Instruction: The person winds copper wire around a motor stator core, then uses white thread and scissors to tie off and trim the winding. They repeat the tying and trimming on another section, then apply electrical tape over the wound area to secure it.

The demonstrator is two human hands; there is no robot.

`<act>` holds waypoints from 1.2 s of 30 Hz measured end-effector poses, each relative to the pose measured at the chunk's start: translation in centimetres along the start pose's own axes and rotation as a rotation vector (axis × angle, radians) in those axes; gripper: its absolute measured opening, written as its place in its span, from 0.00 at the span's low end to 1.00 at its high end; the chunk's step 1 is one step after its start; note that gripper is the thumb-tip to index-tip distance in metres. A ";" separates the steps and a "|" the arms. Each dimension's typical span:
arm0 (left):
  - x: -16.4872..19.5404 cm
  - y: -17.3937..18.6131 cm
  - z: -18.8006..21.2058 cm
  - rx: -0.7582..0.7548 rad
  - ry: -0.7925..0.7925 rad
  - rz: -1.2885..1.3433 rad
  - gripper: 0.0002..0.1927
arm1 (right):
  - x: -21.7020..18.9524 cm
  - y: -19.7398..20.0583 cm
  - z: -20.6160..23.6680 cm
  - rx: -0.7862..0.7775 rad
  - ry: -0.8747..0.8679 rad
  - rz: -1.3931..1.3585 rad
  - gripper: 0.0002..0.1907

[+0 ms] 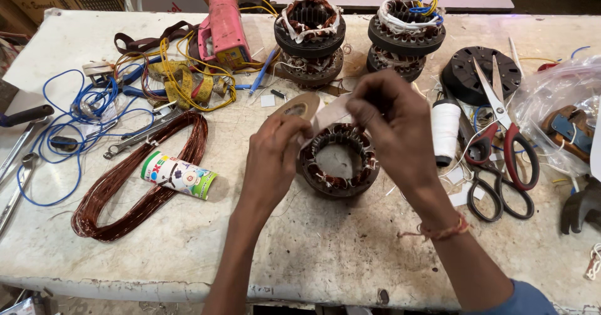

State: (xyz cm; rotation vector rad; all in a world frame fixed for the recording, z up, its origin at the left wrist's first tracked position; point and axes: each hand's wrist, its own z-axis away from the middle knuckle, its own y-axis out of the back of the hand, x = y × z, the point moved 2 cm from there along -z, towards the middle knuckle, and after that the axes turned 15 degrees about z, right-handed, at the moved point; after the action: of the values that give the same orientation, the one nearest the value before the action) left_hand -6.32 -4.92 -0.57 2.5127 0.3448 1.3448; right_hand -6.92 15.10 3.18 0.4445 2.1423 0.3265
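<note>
While both hands work above the wound stator point(339, 160), left hand point(273, 155) gripping a tape roll point(302, 107), right hand point(391, 124) pinching its white strip point(332, 111); scissors point(504, 146), thread spool point(445, 127) nearby.

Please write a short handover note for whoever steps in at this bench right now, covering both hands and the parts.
Left hand: holds a roll of tape above the bench.
Right hand: pinches the loose white end of the tape, pulled out from the roll.
Motor winding core: lies flat on the bench right under both hands, copper coils in its slots.
Nearby: scissors and a white thread spool to the right, a copper wire coil to the left, more wound cores stacked behind.
Done: tape drawn out. Left: no tape is on the core yet, as far as can be seen.
</note>
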 end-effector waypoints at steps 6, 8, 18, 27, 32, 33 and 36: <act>-0.5 -0.4 -2.1 -0.077 0.345 0.566 0.24 | -2.4 -1.2 1.5 -0.122 0.445 0.247 0.07; -0.1 -0.6 -2.4 -0.138 0.444 0.566 0.29 | -2.6 -1.7 2.0 -0.175 0.545 0.344 0.08; 2.3 -2.2 -3.9 -0.171 0.431 -0.074 0.12 | 1.0 -0.2 4.3 -0.326 0.421 0.418 0.17; 1.5 -1.7 -2.9 -0.111 0.542 0.229 0.11 | 8.8 10.8 1.7 0.065 -0.306 0.881 0.18; 1.4 -1.8 -2.8 -0.132 0.536 0.280 0.11 | 14.3 15.0 2.1 0.080 -0.527 1.311 0.20; 1.4 -1.8 -2.8 -0.144 0.529 0.287 0.11 | 15.6 15.4 1.7 0.029 -0.565 1.305 0.21; 1.2 -1.8 -2.7 -0.151 0.546 0.339 0.11 | 18.9 16.1 1.7 0.089 -0.479 1.270 0.17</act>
State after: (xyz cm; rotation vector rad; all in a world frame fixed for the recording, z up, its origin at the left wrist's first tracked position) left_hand -8.11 -2.51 1.17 2.1078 -0.0890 2.0988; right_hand -12.50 37.83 -5.27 1.7161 1.1687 0.7163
